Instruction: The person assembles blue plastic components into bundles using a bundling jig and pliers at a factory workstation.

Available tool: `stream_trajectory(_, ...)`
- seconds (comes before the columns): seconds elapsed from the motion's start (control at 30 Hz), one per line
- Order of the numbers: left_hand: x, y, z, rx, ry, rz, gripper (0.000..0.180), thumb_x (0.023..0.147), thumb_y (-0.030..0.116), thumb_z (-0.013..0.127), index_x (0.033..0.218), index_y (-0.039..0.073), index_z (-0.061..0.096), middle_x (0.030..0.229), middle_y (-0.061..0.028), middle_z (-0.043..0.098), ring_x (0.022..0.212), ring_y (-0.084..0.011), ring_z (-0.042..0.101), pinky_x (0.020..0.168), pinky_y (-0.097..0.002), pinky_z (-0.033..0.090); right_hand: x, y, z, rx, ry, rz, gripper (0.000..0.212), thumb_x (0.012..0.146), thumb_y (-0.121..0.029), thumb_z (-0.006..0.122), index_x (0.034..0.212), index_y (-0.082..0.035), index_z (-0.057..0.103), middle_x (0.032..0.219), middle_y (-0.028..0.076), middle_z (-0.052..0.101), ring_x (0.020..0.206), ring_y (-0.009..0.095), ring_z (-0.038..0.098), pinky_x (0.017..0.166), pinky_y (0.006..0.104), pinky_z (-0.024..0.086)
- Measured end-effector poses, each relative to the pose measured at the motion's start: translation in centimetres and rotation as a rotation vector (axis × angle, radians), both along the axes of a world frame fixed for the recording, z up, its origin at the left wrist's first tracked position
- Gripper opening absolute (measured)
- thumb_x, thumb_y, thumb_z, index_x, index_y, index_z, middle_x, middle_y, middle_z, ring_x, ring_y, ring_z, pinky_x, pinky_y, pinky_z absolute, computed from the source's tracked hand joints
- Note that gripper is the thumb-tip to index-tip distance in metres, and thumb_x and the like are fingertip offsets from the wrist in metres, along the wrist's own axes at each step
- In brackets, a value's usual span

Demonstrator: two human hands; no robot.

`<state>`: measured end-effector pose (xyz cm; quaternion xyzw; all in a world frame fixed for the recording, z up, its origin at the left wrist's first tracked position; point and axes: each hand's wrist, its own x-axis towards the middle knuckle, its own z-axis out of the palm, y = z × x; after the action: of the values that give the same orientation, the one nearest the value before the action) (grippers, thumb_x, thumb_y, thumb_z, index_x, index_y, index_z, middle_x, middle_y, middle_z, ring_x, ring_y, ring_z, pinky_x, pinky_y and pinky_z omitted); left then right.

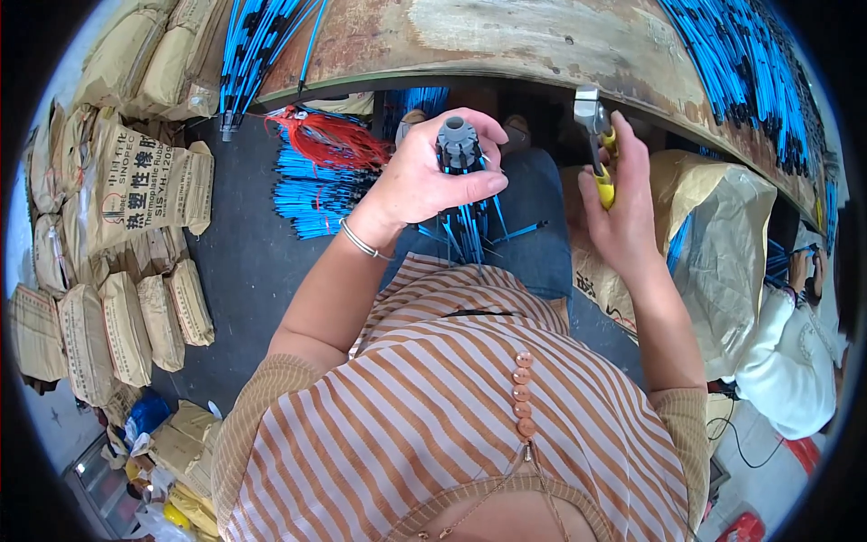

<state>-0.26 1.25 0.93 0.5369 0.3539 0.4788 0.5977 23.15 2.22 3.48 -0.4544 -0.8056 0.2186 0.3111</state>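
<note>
My left hand (429, 176) is wrapped round the top of a bundle of thin blue rods with black parts. A dark grey toothed hub (459, 144) with a round hole in its end stands up between thumb and fingers. Below the hand, the blue rods (467, 232) hang fanned out over my lap. To the right, my right hand (621, 194) grips the yellow and black handle of a hammer (589, 110), its metal head pointing up near the bench edge. A gap separates the hammer from the hub.
Ahead is a worn wooden bench (506, 36) with heaps of blue rods (750, 77) at the right. Red strands (339, 140) lie over more rods on the left. Brown paper sacks (126, 330) line the left side. An open sack (722, 226) stands right, before another person (795, 361).
</note>
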Motion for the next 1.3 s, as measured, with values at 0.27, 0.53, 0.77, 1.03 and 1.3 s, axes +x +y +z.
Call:
stream_trajectory(0.27, -0.3, -0.4, 0.0, -0.004, -0.087, -0.029, 0.047, 0.058, 0.007, 0.082, 0.097, 0.002, 0.056, 0.083, -0.0021, 0.060, 0.077, -0.0092, 0.058, 0.069, -0.0244, 0.047, -4.5, 0.2, 1.9, -0.091, 0.168, 0.155, 0.061, 0.072, -0.012, 0.073, 0.123, -0.002, 0.040, 0.097, 0.007, 0.051, 0.079, 0.017, 0.050, 0.078, 0.0297, 0.044)
stream_trajectory(0.53, -0.8, -0.5, 0.6, 0.014, -0.011, 0.011, 0.046, 0.059, 0.008, 0.082, 0.097, 0.002, 0.056, 0.085, -0.0029, 0.060, 0.076, -0.0097, 0.057, 0.069, -0.0246, 0.047, -6.2, 2.7, 1.3, 0.026, 0.195, 0.269, 0.062, 0.071, -0.021, 0.076, 0.120, -0.004, 0.043, 0.092, 0.004, 0.052, 0.075, 0.009, 0.049, 0.062, 0.0202, 0.043)
stream_trajectory(0.77, -1.0, -0.2, 0.9, 0.063, 0.023, -0.059, 0.041, 0.060, 0.009, 0.081, 0.092, 0.003, 0.055, 0.078, -0.0023, 0.059, 0.072, -0.0089, 0.056, 0.067, -0.0233, 0.047, -5.4, 2.2, 1.7, -0.843, 0.391, 0.186, 0.058, 0.074, -0.024, 0.073, 0.121, -0.004, 0.043, 0.092, 0.001, 0.052, 0.063, 0.006, 0.048, 0.049, 0.0190, 0.041)
stream_trajectory(1.03, -0.3, 0.4, -0.1, 0.003, -0.067, -0.049, 0.039, 0.060, 0.008, 0.080, 0.089, 0.003, 0.054, 0.074, -0.0020, 0.059, 0.069, -0.0087, 0.057, 0.064, -0.0227, 0.047, -3.3, 0.4, 0.0, -0.352, 0.266, 0.093, 0.056, 0.078, -0.020, 0.070, 0.122, -0.004, 0.040, 0.095, 0.003, 0.054, 0.066, 0.006, 0.050, 0.051, 0.0193, 0.042)
stream_trajectory(1.3, 0.6, 0.5, 0.4, 0.048, 0.026, 0.018, 0.048, 0.058, 0.012, 0.083, 0.094, 0.005, 0.053, 0.075, -0.0006, 0.059, 0.072, -0.0076, 0.055, 0.066, -0.0219, 0.045, -5.5, 0.5, 0.2, -0.220, 0.375, 0.106, 0.046, 0.079, -0.014, 0.067, 0.116, -0.003, 0.042, 0.097, 0.005, 0.055, 0.079, 0.010, 0.052, 0.069, 0.0224, 0.045)
